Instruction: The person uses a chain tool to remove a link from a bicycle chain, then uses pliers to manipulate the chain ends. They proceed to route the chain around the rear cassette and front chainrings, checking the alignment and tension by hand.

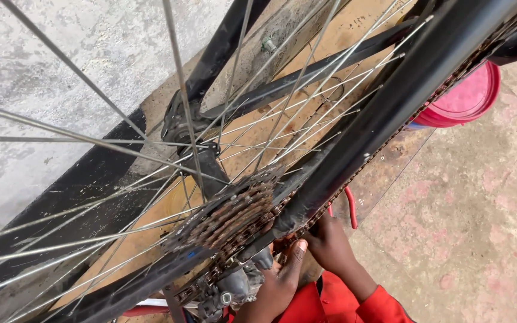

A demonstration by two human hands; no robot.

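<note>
Two bare hands work at the rear of one bicycle, seen from just above through a fan of silver spokes (91, 239). The left hand (276, 281) reaches up from the lower edge, its thumb raised and its fingers curled around the grey derailleur (234, 287) below the rusty cassette (234, 215); the grip looks closed, though the fingertips are hidden behind the metal. The right hand (330, 242) sits just beside it, tucked behind the black frame tube (390, 107), and whether its fingers pinch anything cannot be told, as they disappear behind the tube and the chain (384, 146). That single chain, brown with rust, runs along the tube from the cassette toward the upper right corner. Both arms wear red sleeves (354, 305). One thin red cable (352, 209) loops beside the right hand. The cassette, a stack of several worn sprockets too tightly packed to count, sits at the centre of the wheel, touching the chain. One red round lid or bucket (468, 96) rests at the upper right on the stained concrete floor (480, 227), well apart from the hands. A brown board (252, 134) lies beneath the wheel, and one black tyre (67, 197) crosses the left side before a pale grey wall (61, 54). No labels or signs show.
</note>
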